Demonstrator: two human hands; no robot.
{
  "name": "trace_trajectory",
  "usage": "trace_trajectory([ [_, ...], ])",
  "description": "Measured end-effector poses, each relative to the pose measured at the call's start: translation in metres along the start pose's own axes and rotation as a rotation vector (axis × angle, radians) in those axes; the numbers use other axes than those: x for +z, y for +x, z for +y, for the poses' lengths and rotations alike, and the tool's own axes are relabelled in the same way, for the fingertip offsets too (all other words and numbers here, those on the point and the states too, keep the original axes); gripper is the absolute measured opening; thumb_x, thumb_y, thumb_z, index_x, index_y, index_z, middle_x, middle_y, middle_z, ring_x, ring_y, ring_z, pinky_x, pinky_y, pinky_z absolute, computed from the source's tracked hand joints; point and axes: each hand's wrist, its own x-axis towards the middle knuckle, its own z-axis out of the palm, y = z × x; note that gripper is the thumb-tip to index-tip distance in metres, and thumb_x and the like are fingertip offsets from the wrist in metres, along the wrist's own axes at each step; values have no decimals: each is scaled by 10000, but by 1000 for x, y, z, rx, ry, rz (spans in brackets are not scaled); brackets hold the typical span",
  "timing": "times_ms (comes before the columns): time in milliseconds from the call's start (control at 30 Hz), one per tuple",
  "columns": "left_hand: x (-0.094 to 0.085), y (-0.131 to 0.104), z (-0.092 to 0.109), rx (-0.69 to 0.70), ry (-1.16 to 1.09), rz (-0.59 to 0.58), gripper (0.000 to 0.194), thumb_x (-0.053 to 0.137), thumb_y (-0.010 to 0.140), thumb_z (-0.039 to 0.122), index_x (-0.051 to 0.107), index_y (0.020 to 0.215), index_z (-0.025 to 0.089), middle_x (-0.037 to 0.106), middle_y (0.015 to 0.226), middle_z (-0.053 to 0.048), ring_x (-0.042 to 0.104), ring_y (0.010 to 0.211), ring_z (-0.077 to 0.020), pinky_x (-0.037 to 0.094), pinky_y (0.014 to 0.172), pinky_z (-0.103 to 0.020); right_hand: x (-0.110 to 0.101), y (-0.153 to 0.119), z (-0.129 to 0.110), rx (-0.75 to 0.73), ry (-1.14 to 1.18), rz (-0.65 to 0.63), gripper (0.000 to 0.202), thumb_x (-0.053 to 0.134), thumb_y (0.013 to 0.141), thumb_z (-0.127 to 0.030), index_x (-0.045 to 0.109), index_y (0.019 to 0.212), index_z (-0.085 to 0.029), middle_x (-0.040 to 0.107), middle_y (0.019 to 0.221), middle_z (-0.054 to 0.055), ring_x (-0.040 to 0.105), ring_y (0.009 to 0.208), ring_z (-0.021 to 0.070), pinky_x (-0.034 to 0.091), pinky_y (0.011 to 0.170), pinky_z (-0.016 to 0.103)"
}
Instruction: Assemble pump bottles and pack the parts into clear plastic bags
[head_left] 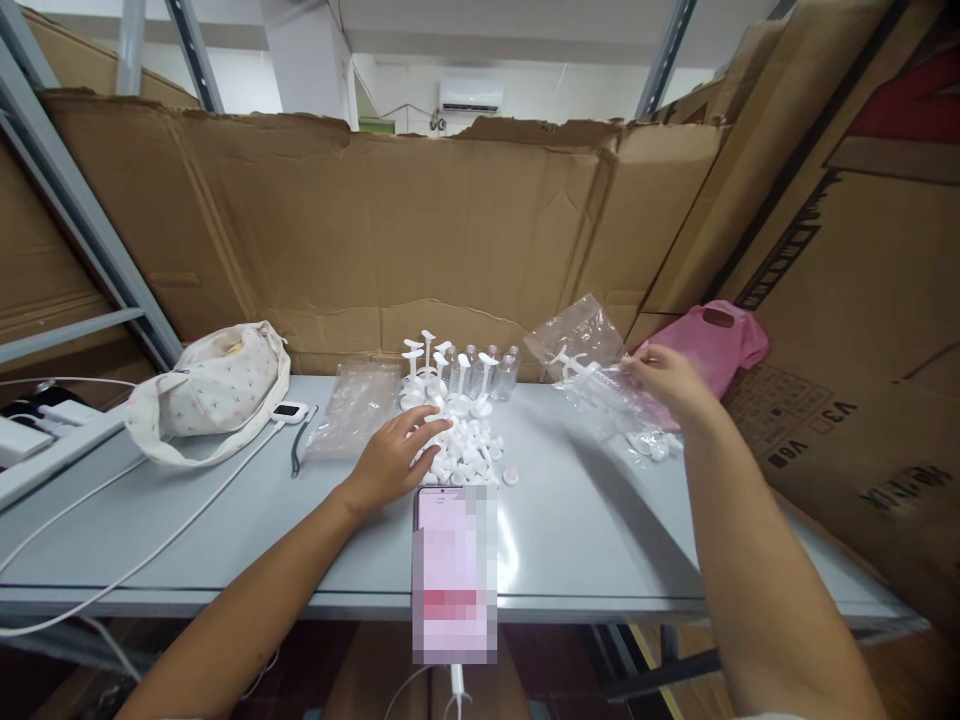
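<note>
In the head view, closest to me is a phone (pixel 456 570) over the table's front edge, its screen lit and partly blurred, with a white cable (pixel 457 682) at its lower end. My 2 hands are well apart. My left hand (pixel 390 455) is open, fingers spread and loosely curled at the left side of a pile of small white parts (pixel 469 455); I can't tell whether the fingertips touch any. My right hand (pixel 667 375) has its fingertips pinched on a clear plastic bag (pixel 611 385), tilted above the right part of the grey table (pixel 555 550). A white pump piece (pixel 574 362) shows through its film; more white pieces (pixel 656 445) lie below, in or under it, I can't tell which. Behind the pile stand upright white pumps (pixel 463 375) and clear bottles (pixel 508 375). Flat clear bags (pixel 356 405) lie left of them, then a floral cloth bag (pixel 217 385). A pink bag (pixel 712 345) sits just behind my right hand, and cardboard (pixel 390 220) walls the back.
</note>
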Motion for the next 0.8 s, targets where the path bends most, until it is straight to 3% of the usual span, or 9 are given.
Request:
trace_trajectory([
  [67, 1, 0, -1, 5, 36, 31, 278, 482, 884, 186, 550, 1152, 210, 580, 1186, -110, 572, 1068, -230, 491, 864, -389, -9, -13, -23, -21, 127, -33, 158, 489, 821, -270, 422, 692, -210, 685, 784, 77, 601, 636, 124, 451, 578, 221],
  [100, 1, 0, -1, 11, 58, 56, 271, 485, 885, 191, 557, 1145, 216, 588, 1179, -107, 573, 1064, -230, 487, 862, -392, -12, -20, -34, -14, 309, -50, 146, 500, 819, -247, 422, 702, -208, 684, 784, 76, 622, 673, 128, 471, 633, 234],
  [200, 0, -2, -3, 62, 143, 157, 280, 512, 879, 196, 576, 1143, 260, 606, 1182, -88, 574, 1061, -232, 462, 884, -409, -14, -37, -60, -31, 475, -95, 140, 556, 793, -237, 474, 686, -197, 651, 687, 27, 619, 649, 119, 477, 682, 246],
  [333, -4, -8, 1, 170, 269, 246, 433, 571, 850, 164, 529, 1223, 379, 632, 1185, -14, 572, 1096, -209, 403, 984, -414, 1, -53, -79, -154, 355, -267, 195, 589, 775, -327, 497, 655, -204, 646, 636, 20, 607, 620, 143, 468, 635, 258],
  [433, -5, -9, 7, 233, 361, 249, 483, 587, 847, 181, 488, 1256, 419, 662, 1134, 21, 597, 1055, -195, 423, 961, -398, 18, -62, -88, -228, 231, -417, 205, 553, 801, -360, 495, 674, -209, 664, 634, 22, 615, 610, 156, 465, 607, 267],
  [633, -6, -4, 6, 274, 402, 278, 279, 568, 852, 143, 606, 1062, 322, 713, 988, 41, 623, 904, -166, 391, 945, -395, 43, -69, -97, -282, 145, -584, 194, 506, 833, -319, 480, 677, -208, 663, 614, 17, 619, 578, 153, 463, 575, 263],
  [800, -7, 2, 3, 192, 167, 201, 105, 564, 852, 150, 614, 820, 237, 707, 842, 28, 593, 787, -140, 396, 877, -368, 57, -65, -85, -255, 154, -600, 195, 502, 830, -321, 465, 675, -210, 655, 601, 8, 611, 563, 152, 458, 568, 260],
])
